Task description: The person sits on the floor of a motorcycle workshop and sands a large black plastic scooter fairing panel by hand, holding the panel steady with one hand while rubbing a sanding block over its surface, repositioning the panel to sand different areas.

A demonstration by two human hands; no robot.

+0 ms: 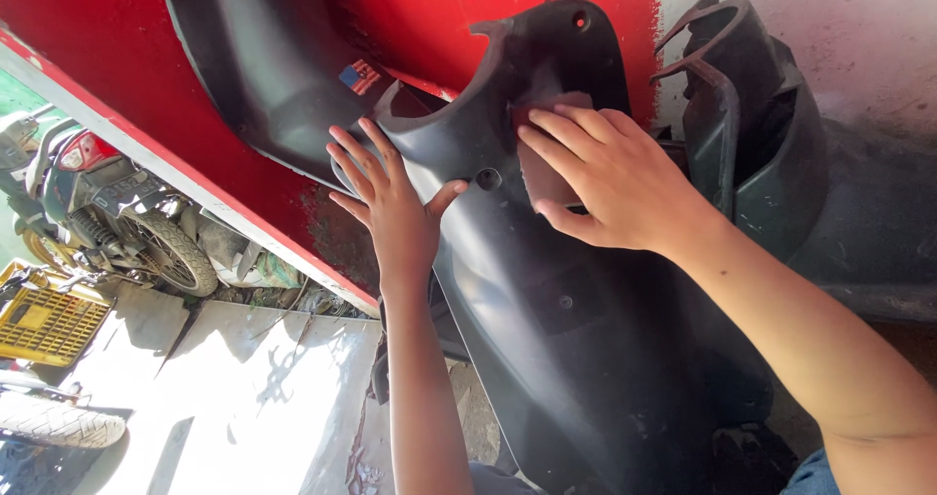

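A large black plastic scooter body panel (556, 349) leans against a red wall (127, 56). My left hand (390, 202) lies flat with spread fingers on the panel's left edge, bracing it. My right hand (610, 178) presses a small brownish sheet of sandpaper (542, 178) against the panel's upper part, fingers lying over the sheet. Another black panel (264, 65) stands behind, further left against the wall.
A dark green-black fairing part (752, 114) stands at the right by a whitish wall. At the left a parked motorcycle (107, 212), a yellow crate (44, 319) and a loose tyre (59, 422) sit on the sunlit concrete floor (244, 388).
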